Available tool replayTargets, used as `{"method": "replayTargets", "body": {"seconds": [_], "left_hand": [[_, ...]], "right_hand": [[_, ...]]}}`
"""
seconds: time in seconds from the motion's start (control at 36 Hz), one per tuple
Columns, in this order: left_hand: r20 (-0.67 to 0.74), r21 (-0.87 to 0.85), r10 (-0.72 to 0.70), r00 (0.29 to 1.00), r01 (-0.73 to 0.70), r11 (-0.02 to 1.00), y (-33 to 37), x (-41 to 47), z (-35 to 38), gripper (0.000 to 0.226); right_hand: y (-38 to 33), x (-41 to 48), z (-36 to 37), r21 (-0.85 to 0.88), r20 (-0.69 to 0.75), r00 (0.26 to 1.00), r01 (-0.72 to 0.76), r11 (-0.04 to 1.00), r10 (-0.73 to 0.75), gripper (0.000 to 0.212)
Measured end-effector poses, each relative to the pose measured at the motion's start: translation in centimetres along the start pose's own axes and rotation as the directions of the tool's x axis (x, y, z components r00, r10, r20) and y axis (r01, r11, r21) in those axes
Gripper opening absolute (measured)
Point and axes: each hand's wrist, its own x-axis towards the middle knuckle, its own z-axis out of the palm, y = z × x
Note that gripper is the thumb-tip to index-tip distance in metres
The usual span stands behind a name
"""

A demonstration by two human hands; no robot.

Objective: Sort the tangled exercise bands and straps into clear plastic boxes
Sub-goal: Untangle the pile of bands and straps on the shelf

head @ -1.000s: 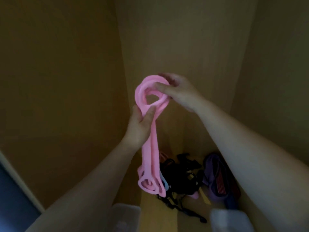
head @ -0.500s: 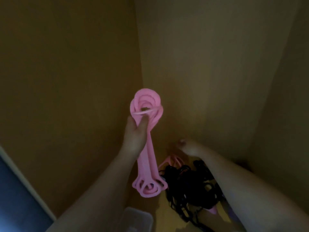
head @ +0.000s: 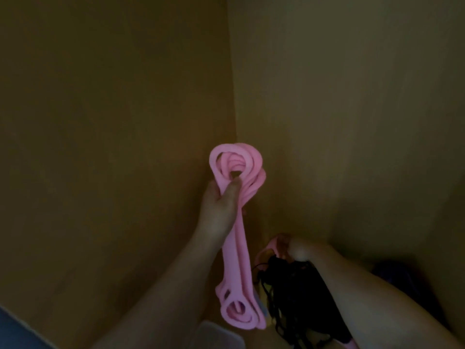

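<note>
Right now your left hand [head: 221, 200] has its fingers and thumb curled round the pink band [head: 237, 250], gripping it just below its coiled top loop. The rest hangs down from your fingers to a looped end. Your right hand [head: 298, 249] is low, at the tangle of black straps [head: 297, 298], with a second pink loop [head: 273, 244] at its fingers. Whether they grip it, you cannot tell in this dim light. A clear plastic box [head: 219, 333] sits below the hanging end.

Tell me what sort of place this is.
Likely the inside of a wooden closet or cabinet: bare panels meet in a corner, black straps lie heaped at the bottom, and a clear box sits nearby.
</note>
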Motion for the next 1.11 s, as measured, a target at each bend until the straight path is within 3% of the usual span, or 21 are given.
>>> {"method": "replayTargets", "body": {"seconds": [0.06, 0.08, 0.14, 0.19, 0.28, 0.36, 0.47, 0.61, 0.81, 0.92, 1.11], "left_hand": [[0.007, 0.004, -0.007, 1.0, 0.007, 1.0, -0.2, 0.2, 0.0, 0.02], [0.006, 0.008, -0.013, 1.0, 0.013, 1.0, -0.4, 0.3, 0.1, 0.021], [0.005, 0.007, -0.021, 1.0, 0.021, 1.0, -0.6, 0.5, 0.0, 0.02], [0.012, 0.002, -0.026, 1.0, 0.026, 1.0, -0.9, 0.5, 0.0, 0.02], [0.015, -0.001, -0.031, 0.999, 0.031, 1.0, -1.0, 0.7, -0.1, 0.019], [0.027, -0.007, -0.025, 0.999, 0.025, 1.0, -1.1, 0.9, -0.2, 0.02], [0.044, -0.021, -0.03, 0.999, 0.031, 0.999, -1.0, 1.0, -0.2, 0.025], [0.02, -0.056, -0.038, 0.999, 0.039, 0.998, -1.0, 1.6, 0.4, 0.026], [-0.038, -0.158, 0.054, 0.998, -0.059, 0.986, -0.2, 2.2, 1.1, 0.028], [-0.075, -0.21, 0.092, 0.993, -0.105, 0.972, 0.8, 2.6, 1.4, 0.032], [-0.044, -0.163, 0.161, 0.986, -0.166, 0.973, 3.7, 3.2, 1.7, 0.036]], "right_hand": [[1.7, 1.7, -0.4, -0.022, -0.127, 0.991, 0.029, 0.999, -0.031, 0.039], [2.0, 2.4, -0.1, -0.004, -0.123, 0.992, -0.005, 1.0, 0.005, 0.038], [1.9, 3.0, 0.2, 0.07, -0.088, 0.996, -0.024, 0.997, 0.03, 0.02], [1.6, 2.7, 0.3, 0.093, -0.108, 0.993, -0.026, 0.995, 0.036, 0.017], [1.9, 3.2, -0.1, -0.021, -0.214, 0.977, -0.029, 0.999, 0.024, 0.044], [2.1, 3.8, -0.6, -0.11, -0.295, 0.955, -0.034, 0.993, 0.0, 0.025], [-0.2, 2.5, -2.1, -0.185, -0.41, 0.907, 0.024, 0.982, -0.099, 0.015], [-6.6, -1.1, -4.9, 0.066, -0.576, 0.795, 0.276, 0.959, -0.189, 0.008], [-14.0, -9.8, -8.0, 0.022, -0.643, 0.627, 0.59, 0.807, -0.44, 0.016], [-16.8, -13.4, -8.9, 0.059, -0.71, 0.524, 0.71, 0.702, -0.47, 0.012], [-21.7, -20.4, -8.9, 0.264, -0.695, 0.465, 0.875, 0.406, -0.548, 0.015]]}}
